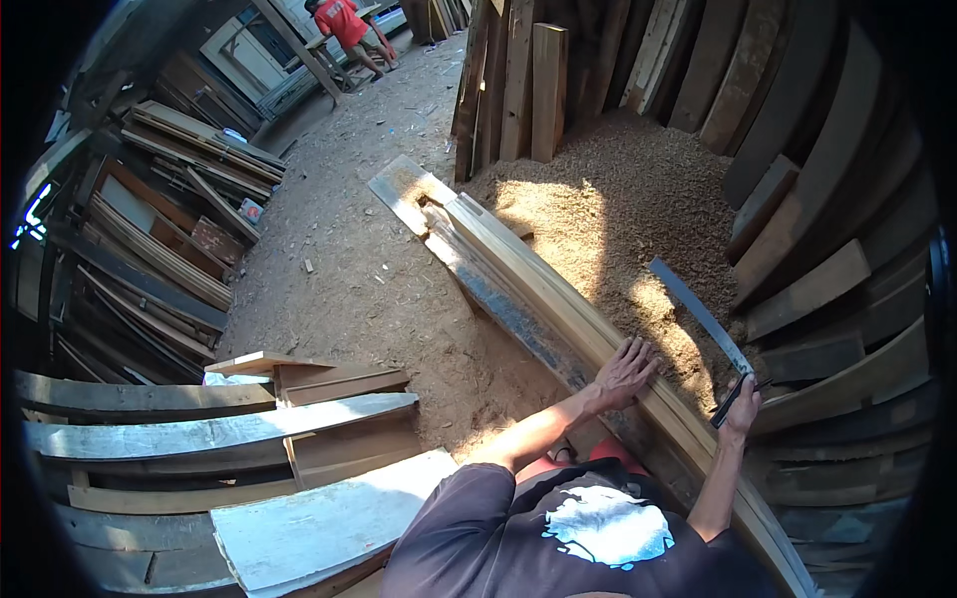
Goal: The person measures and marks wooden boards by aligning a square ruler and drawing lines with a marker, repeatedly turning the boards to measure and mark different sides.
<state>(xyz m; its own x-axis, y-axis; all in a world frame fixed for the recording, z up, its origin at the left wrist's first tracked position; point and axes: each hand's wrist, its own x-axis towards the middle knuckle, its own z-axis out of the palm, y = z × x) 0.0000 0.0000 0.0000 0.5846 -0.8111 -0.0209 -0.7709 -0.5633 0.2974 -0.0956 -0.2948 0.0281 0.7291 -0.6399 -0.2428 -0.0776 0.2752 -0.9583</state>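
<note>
A long pale wooden beam (558, 299) runs diagonally across the bench in front of me, from the upper middle down to the lower right. My left hand (625, 374) lies on its top face with the fingers stretched out. To the right of the beam, my right hand (739, 407) is closed around the dark handle of a try square (701, 317). The square's long metal blade points up and away over the sawdust, apart from the beam. A thin dark thing sticks out by the right fingers, too small to name.
The beam lies along a worn narrow bench (498, 299). Beyond it is a heap of wood shavings (638, 179). Boards (797, 219) lean along the right. White-topped planks (329, 518) and stacked timber (159, 239) stand left. A person in a red shirt (341, 22) works far off.
</note>
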